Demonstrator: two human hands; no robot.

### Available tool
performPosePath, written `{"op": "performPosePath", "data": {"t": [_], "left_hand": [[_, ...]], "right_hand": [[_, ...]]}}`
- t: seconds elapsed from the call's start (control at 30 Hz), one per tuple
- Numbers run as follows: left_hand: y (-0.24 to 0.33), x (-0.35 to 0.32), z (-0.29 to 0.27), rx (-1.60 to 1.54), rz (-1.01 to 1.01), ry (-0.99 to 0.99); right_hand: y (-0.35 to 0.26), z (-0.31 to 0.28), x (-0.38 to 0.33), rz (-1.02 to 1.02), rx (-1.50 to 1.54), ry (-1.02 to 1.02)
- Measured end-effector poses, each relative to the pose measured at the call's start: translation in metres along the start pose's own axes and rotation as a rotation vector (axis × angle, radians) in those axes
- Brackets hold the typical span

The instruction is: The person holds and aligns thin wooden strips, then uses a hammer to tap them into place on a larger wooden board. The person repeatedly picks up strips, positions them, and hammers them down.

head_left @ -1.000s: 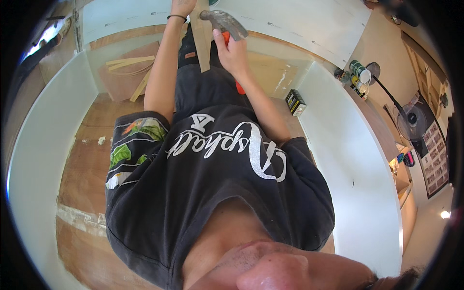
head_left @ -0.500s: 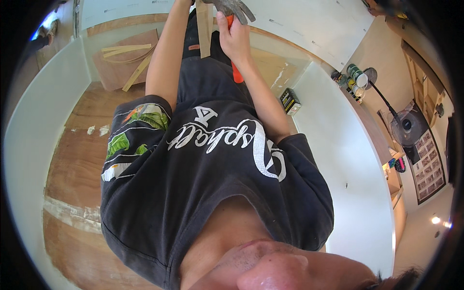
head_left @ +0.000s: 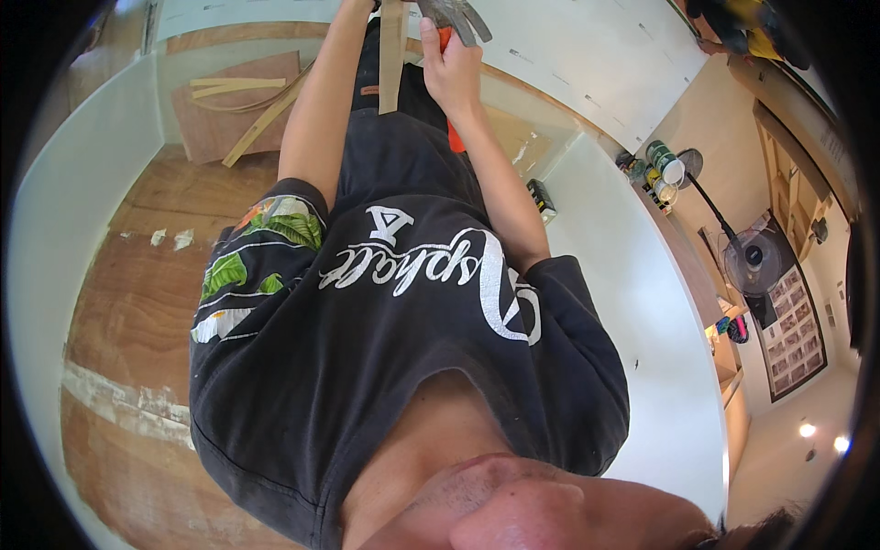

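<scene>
My right hand (head_left: 454, 78) is closed around the orange handle of a claw hammer (head_left: 449, 18), near its grey metal head at the top edge. The handle's lower end shows below my hand, beside my forearm. Just left of the hammer, a narrow light wooden strip (head_left: 391, 69) hangs down from the top edge in front of my dark trousers. My left forearm (head_left: 321, 101) reaches up to the top edge, where the picture cuts off the hand. Whether that hand touches the strip cannot be seen.
Thin wooden strips (head_left: 240, 84) lie on a brown board (head_left: 197, 128) at the far left. White panels (head_left: 642, 321) rise on both sides of me. A dark box (head_left: 541, 197) stands by the right panel. Beyond are cans (head_left: 665, 165) and a fan (head_left: 752, 257).
The hammer and my right hand have shifted slightly down and to the right. The surroundings have slid a little in the picture. My right hand keeps its grip on the hammer.
</scene>
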State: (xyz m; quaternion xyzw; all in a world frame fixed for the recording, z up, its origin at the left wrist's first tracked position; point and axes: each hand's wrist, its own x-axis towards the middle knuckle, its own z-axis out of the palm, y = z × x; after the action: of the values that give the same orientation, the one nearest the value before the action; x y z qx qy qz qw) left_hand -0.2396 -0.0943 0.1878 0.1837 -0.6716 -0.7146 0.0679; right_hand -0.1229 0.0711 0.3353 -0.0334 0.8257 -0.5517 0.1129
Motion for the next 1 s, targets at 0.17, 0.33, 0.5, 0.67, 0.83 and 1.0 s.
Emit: {"op": "performPosePath", "data": {"t": [0.17, 0.33, 0.5, 0.67, 0.83, 1.0], "left_hand": [[-0.002, 0.002, -0.004, -0.023, 0.011, -0.058], [0.004, 0.000, 0.000, -0.097, -0.072, -0.051], [0.019, -0.003, 0.003, 0.001, -0.012, -0.096], [0.029, -0.005, 0.004, 0.023, 0.055, -0.101], [0.030, -0.005, 0.002, 0.064, 0.068, -0.105], [0.024, -0.006, 0.003, 0.074, 0.013, -0.099]], "right_hand": [[0.004, 0.002, 0.014, -0.118, -0.065, 0.024], [0.001, 0.004, 0.017, -0.050, 0.003, 0.020], [-0.001, 0.004, 0.010, 0.013, -0.078, -0.012], [0.000, 0.003, -0.003, -0.156, -0.029, 0.088], [0.001, 0.002, -0.018, 0.059, -0.068, -0.034], [0.003, 0.004, -0.026, -0.012, -0.049, -0.002]]}}
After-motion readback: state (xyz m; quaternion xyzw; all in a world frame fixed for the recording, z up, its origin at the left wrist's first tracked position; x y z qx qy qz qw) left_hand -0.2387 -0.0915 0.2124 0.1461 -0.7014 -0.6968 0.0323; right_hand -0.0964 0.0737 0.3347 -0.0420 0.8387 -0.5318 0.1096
